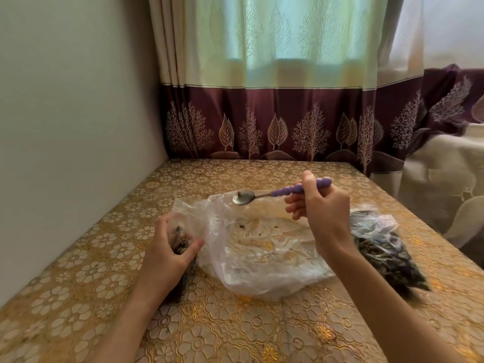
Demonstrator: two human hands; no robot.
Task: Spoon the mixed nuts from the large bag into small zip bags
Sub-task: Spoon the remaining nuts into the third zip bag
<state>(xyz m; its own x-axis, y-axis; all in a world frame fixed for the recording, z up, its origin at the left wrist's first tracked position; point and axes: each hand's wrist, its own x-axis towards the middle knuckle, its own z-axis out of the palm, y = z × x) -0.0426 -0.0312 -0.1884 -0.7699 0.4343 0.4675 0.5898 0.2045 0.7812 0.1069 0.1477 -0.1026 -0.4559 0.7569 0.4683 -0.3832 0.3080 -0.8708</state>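
A large clear plastic bag (262, 255) lies crumpled and nearly flat in the middle of the table, with only a few crumbs inside. My right hand (318, 205) grips the purple handle of a metal spoon (245, 197), held level above the bag's far edge with one nut in its bowl. My left hand (167, 247) holds a small zip bag (183, 243) of dark nuts upright at the big bag's left side; my palm hides most of it.
Filled small bags of dark nuts (385, 247) lie to the right, behind my right forearm. The table (235, 331) has a gold floral cloth. A wall stands on the left, a curtain at the back, and a covered chair (445, 184) at the right.
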